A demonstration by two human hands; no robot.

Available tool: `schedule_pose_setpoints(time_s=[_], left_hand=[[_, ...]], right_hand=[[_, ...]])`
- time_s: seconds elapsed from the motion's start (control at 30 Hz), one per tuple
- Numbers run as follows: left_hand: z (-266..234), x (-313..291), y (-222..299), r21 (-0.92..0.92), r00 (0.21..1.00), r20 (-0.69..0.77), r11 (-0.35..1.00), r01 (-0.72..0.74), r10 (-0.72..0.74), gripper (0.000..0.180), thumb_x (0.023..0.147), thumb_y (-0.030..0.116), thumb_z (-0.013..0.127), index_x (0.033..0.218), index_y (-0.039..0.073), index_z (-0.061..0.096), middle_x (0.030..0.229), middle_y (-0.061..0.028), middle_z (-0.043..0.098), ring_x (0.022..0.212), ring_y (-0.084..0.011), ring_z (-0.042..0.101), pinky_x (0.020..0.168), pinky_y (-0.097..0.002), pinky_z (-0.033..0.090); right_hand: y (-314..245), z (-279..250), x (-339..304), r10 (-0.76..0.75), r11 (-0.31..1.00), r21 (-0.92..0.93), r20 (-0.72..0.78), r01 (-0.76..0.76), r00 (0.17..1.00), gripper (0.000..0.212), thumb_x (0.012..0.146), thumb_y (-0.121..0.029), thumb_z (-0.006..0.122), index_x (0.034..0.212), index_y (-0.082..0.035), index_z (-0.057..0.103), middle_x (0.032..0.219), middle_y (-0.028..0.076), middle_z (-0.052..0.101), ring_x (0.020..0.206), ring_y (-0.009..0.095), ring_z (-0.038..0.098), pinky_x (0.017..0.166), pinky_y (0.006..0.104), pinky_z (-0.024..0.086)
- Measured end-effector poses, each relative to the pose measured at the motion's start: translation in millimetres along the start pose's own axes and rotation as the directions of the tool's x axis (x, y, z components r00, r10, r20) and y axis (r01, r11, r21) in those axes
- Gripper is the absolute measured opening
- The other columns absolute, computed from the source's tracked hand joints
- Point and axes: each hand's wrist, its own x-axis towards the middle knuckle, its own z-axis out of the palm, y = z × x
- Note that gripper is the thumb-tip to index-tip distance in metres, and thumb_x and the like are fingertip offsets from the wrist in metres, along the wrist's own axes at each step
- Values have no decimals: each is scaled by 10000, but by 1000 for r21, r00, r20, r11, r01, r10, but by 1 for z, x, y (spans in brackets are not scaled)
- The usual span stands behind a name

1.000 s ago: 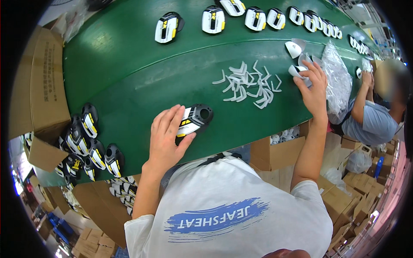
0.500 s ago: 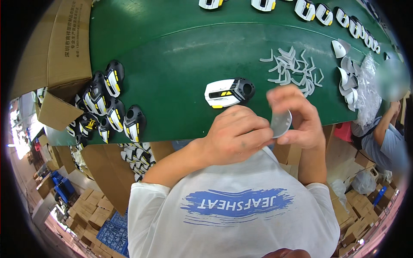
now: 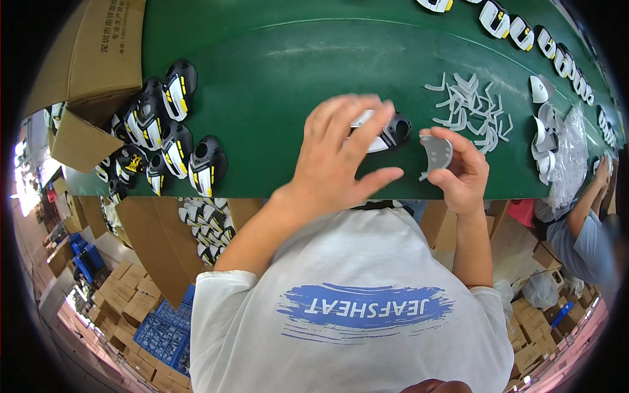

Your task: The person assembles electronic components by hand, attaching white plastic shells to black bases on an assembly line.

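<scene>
My right hand (image 3: 464, 171) pinches a curved grey plastic cover (image 3: 439, 154) between thumb and fingers, its hollow side in view. With fingers spread, my left hand (image 3: 334, 154) hovers over or touches a white and black plastic shell (image 3: 400, 128) on the green table; contact cannot be made out. Much of that shell is hidden behind the left fingers. Beyond my right hand lies a loose pile of thin, bent, translucent strips (image 3: 473, 108).
Several similar shells (image 3: 175, 147) cluster at the left beside an open cardboard box (image 3: 98, 85). More shells (image 3: 521, 33) line the far right. White curved covers (image 3: 542, 141) and a clear plastic bag (image 3: 571, 147) lie at the right, near another person's arm (image 3: 586, 196).
My left hand has let go of the curved cover and moved up and left over the shell, its fingers opening. My right hand keeps the cover, now turned and farther right.
</scene>
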Motion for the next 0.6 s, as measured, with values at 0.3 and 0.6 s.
schedule_pose_setpoints(time_s=[0.3, 0.6], left_hand=[[3, -7, -31, 52, 943, 319, 996, 78, -91, 881, 943, 265, 871, 1691, 34, 465, 1704, -172, 524, 1614, -378, 445, 1353, -586, 305], [-2, -5, -41, 7, 940, 339, 999, 41, -41, 867, 927, 233, 872, 1690, 71, 492, 1709, -133, 532, 1645, -376, 412, 1360, -569, 309]], right_hand=[[4, 0, 61, -234, 628, -645, 378, 436, 896, 584, 807, -230, 1004, 1305, -2, 800, 1252, 104, 852, 986, 252, 815, 869, 353, 641], [8, 8, 73, -307, 422, -681, 514, 598, 801, 636, 780, -356, 989, 1309, -65, 792, 1266, 68, 844, 1084, 278, 811, 910, 415, 648]])
